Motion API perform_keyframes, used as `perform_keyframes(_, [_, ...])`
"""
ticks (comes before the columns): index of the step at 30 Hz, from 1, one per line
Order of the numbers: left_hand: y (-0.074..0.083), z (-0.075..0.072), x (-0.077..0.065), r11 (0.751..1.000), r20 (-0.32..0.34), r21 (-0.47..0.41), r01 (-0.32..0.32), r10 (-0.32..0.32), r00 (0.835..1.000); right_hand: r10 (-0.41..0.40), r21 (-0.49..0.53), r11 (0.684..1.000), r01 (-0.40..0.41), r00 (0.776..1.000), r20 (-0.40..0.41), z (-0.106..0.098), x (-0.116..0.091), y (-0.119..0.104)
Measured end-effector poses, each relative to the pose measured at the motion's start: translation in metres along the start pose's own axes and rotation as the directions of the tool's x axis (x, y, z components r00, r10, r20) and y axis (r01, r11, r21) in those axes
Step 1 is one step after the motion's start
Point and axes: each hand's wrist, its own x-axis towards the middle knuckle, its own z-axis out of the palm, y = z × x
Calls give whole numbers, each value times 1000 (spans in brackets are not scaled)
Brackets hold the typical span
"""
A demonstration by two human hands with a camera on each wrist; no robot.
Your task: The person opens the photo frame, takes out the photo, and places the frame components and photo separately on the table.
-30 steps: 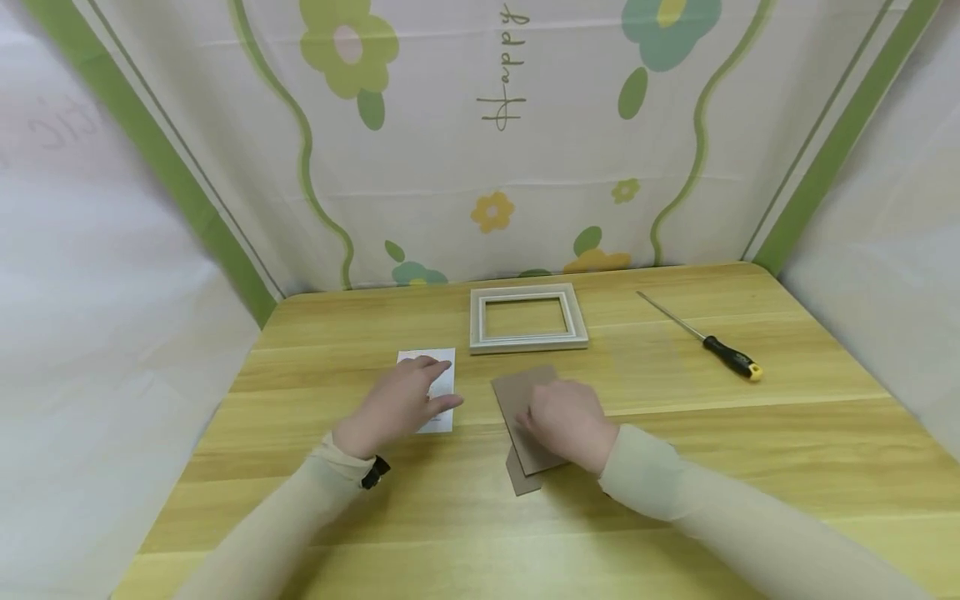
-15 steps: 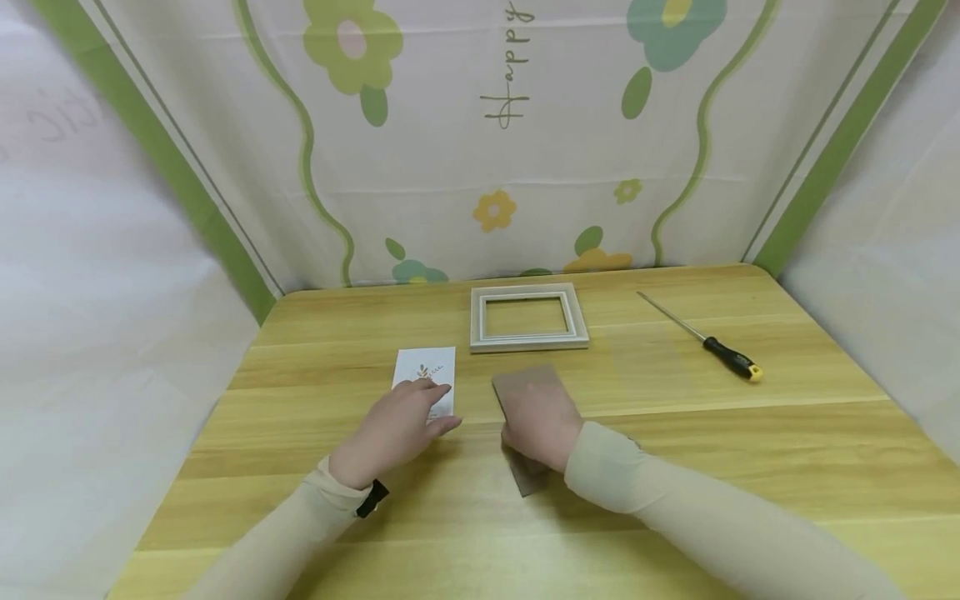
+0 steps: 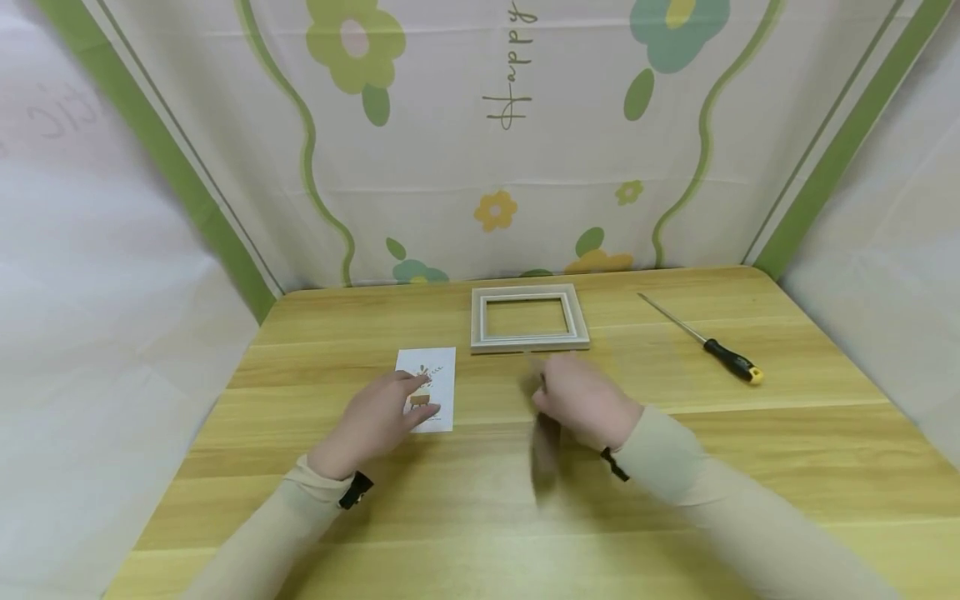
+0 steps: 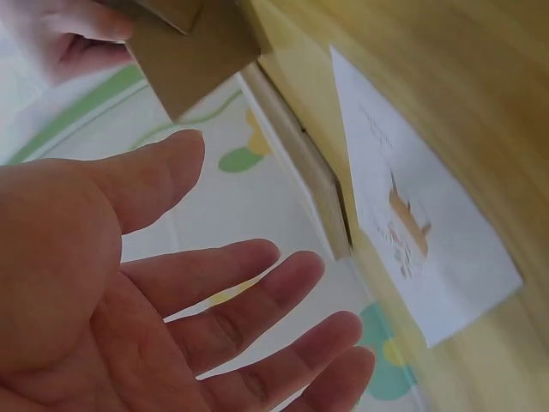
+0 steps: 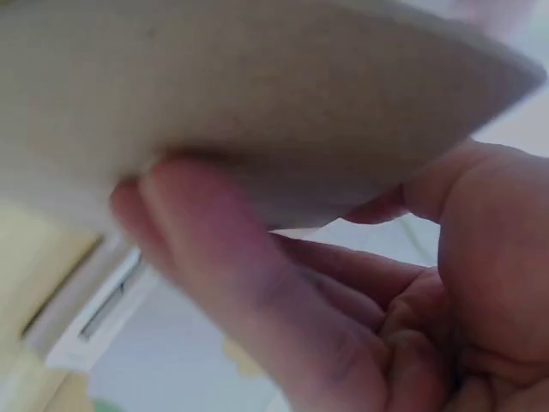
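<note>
In the head view my right hand (image 3: pixel 585 400) grips a brown frame backing board (image 3: pixel 546 457), which is tilted up off the table and blurred. Fingers press against its broad face in the right wrist view, where the board (image 5: pixel 257 94) fills the top. A flap overlaps the board (image 4: pixel 184 64) in the left wrist view. My left hand (image 3: pixel 375 423) hovers with spread, relaxed fingers over the near left part of a white printed card (image 3: pixel 444 387). That card lies flat on the table, showing a plant and a small brown bench-like drawing.
Behind both hands lies a pale picture frame (image 3: pixel 528 342) with an open middle. A screwdriver (image 3: pixel 729 358) with a black and yellow handle rests at the right. Left of it, a faint clear sheet (image 3: pixel 648 358) lies on the wooden table (image 3: pixel 480 533). A floral cloth hangs behind.
My right hand has lifted the backing board from the table and turned it up on edge. My left hand has drawn back slightly to the left, uncovering more of the card.
</note>
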Motion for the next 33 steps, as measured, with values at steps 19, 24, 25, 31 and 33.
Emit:
perform_keyframes(19, [-3, -14, 2, 1000, -11, -19, 0, -1, 1000, 178, 560, 794, -238, 971, 160, -14, -3, 82])
perform_keyframes(24, [-2, -14, 4, 1000, -6, -21, 2, -2, 1000, 189, 554, 790, -262, 964, 187, 3, -1, 88])
perform_keyframes(25, [-2, -14, 5, 1000, -5, -22, 4, -4, 1000, 182, 541, 801, -257, 965, 188, 5, -1, 87])
perform_keyframes(31, [-1, -14, 8, 999, 15, -35, 3, -3, 1000, 152, 398, 892, -216, 971, 185, 8, 0, 81])
perform_keyframes(33, [0, -14, 9, 999, 26, -36, 3, -2, 1000, 151, 356, 909, -214, 969, 196, 8, 2, 81])
